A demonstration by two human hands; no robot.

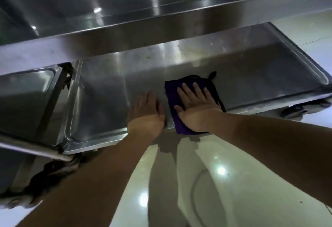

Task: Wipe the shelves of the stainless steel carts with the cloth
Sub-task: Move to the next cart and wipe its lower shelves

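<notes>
A purple cloth (172,93) lies on the lower shelf (251,75) of a stainless steel cart, its near corner hanging over the front rim. My right hand (195,106) lies flat on the cloth with fingers straight and spread, pressing it onto the steel. My left hand (148,109) rests flat on the bare shelf just to the left of the cloth, near the front rim, holding nothing. The shelf shows faint stains toward the back.
The cart's upper shelf (161,27) overhangs the lower one close above my hands. A second steel cart (27,97) stands against the left side. A caster (294,111) shows under the right corner. Glossy pale floor (215,181) lies below.
</notes>
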